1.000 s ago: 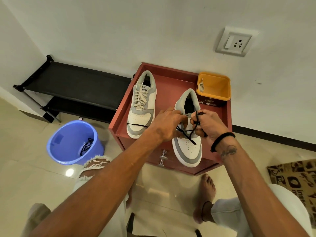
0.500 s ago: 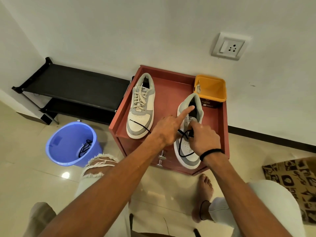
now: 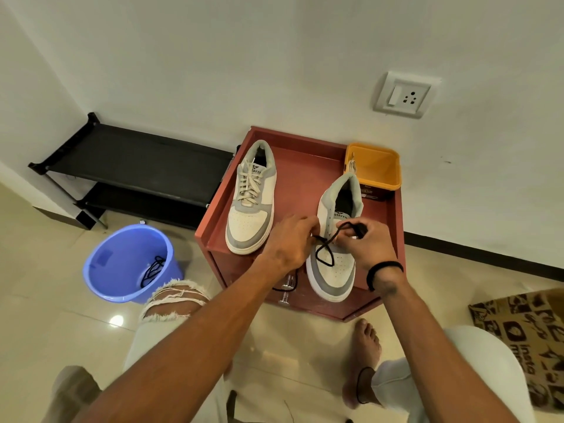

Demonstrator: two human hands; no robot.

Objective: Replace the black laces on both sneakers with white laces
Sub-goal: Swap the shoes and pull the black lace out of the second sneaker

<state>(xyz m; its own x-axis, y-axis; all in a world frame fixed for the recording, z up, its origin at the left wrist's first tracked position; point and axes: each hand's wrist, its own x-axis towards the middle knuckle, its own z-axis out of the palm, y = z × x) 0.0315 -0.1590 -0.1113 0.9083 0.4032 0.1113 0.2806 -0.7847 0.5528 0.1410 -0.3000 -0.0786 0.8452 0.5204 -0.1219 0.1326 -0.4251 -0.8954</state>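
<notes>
With the right sneaker (image 3: 334,239) on the red bench (image 3: 302,175), both hands' fingers pinched its black lace (image 3: 325,250), right hand (image 3: 367,245) and left hand (image 3: 291,242), best drawn out row by row, gently.

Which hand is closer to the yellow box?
The right hand. It pinches the black lace over the near sneaker, just in front of the yellow box. The left hand is farther left.
</notes>
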